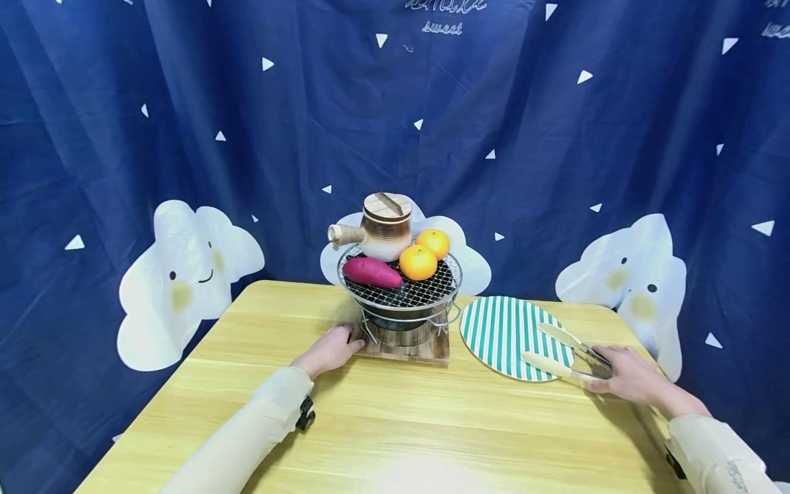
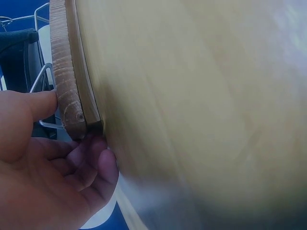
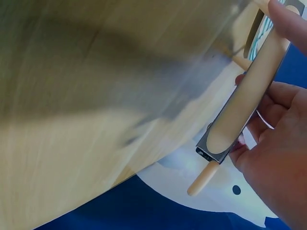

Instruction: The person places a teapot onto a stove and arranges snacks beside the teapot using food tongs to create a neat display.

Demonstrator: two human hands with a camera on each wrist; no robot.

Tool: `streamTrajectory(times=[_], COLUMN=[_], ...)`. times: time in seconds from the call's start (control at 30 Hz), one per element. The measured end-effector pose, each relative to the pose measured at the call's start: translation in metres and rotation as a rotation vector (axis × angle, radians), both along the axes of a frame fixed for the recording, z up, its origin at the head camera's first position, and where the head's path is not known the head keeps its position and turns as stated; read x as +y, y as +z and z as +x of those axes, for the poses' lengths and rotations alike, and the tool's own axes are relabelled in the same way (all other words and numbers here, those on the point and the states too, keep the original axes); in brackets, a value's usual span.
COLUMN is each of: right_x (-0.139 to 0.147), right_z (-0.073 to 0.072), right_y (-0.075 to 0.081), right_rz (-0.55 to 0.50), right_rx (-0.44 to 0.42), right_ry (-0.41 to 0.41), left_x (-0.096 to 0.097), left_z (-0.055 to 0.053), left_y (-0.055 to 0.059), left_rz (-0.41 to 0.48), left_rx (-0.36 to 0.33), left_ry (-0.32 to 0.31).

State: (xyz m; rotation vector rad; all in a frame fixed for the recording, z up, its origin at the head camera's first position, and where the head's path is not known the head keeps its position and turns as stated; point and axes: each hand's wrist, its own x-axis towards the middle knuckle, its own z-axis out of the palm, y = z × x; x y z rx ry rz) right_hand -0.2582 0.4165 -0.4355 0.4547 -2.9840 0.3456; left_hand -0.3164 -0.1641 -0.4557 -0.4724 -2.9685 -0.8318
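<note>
My left hand (image 1: pixel 333 348) grips the near left corner of a square wooden board (image 1: pixel 404 353). In the left wrist view its thumb lies against the board's edge (image 2: pixel 66 81), fingers curled at the corner. On that board stands a small round tabletop grill with a wire mesh (image 1: pixel 420 293). The mesh bears a purple sweet potato (image 1: pixel 372 272), two oranges (image 1: pixel 418 262) and a brown-and-white clay pot (image 1: pixel 385 237) with a wooden lid. Over to the right, my right hand (image 1: pixel 632 376) holds tongs (image 3: pixel 247 98), their pale tips spread apart above a green-and-white striped round mat (image 1: pixel 494 333).
A light wooden table (image 1: pixel 382 418) carries everything. Behind it hangs a dark blue curtain (image 1: pixel 345 89) with white triangles and smiling clouds. The pot's side handle (image 1: pixel 345 234) sticks out to the left over the mesh. Wire handles (image 1: pixel 453 314) project from the grill's right side.
</note>
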Motion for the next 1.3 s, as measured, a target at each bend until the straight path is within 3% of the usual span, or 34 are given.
streamTrajectory(times=[0.23, 0.5, 1.3], right_x=[-0.002, -0.005, -0.014], right_z=[-0.003, -0.006, -0.013], right_y=[-0.001, -0.007, -0.007], right_rz=[0.023, -0.079, -0.136], right_rx=[-0.026, -0.068, -0.067], right_ry=[-0.024, -0.009, 0.012], left_x=[-0.001, -0.001, -0.002], left_z=[-0.001, 0.0, 0.0], left_y=[-0.001, -0.002, -0.001], left_rz=[-0.013, -0.018, -0.026], left_rx=[-0.009, -0.011, -0.005], left_ry=[0.011, 0.017, 0.007])
